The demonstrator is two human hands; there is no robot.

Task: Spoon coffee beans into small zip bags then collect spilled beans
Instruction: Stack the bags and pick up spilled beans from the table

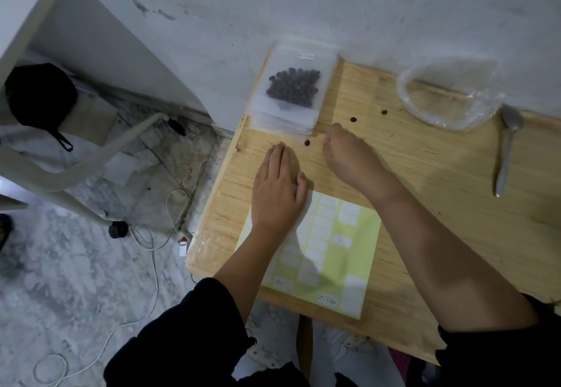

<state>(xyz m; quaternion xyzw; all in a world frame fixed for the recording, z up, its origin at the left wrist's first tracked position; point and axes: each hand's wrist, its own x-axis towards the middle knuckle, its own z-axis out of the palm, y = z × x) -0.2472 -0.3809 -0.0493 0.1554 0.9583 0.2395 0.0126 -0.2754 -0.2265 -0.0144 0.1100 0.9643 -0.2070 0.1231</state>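
Observation:
A stack of small frosted zip bags [293,89] lies at the table's far left; the top bag holds dark coffee beans. Loose beans lie on the wood: one [307,143] between my hands, one [353,119] just past my right hand, one [384,112] farther right. My left hand [277,188] rests flat, palm down, fingers together, on the table and the sheet's top corner. My right hand [346,151] is curled, fingers bunched against the wood near the bags' front edge; what it holds is hidden. A metal spoon [507,150] lies at the right.
A clear plastic bag [449,95], apparently without beans, sits at the back right against the wall. A yellow-green label sheet [328,250] lies at the table's near edge. Left of the table are a marble floor, white cables [151,265] and a white frame.

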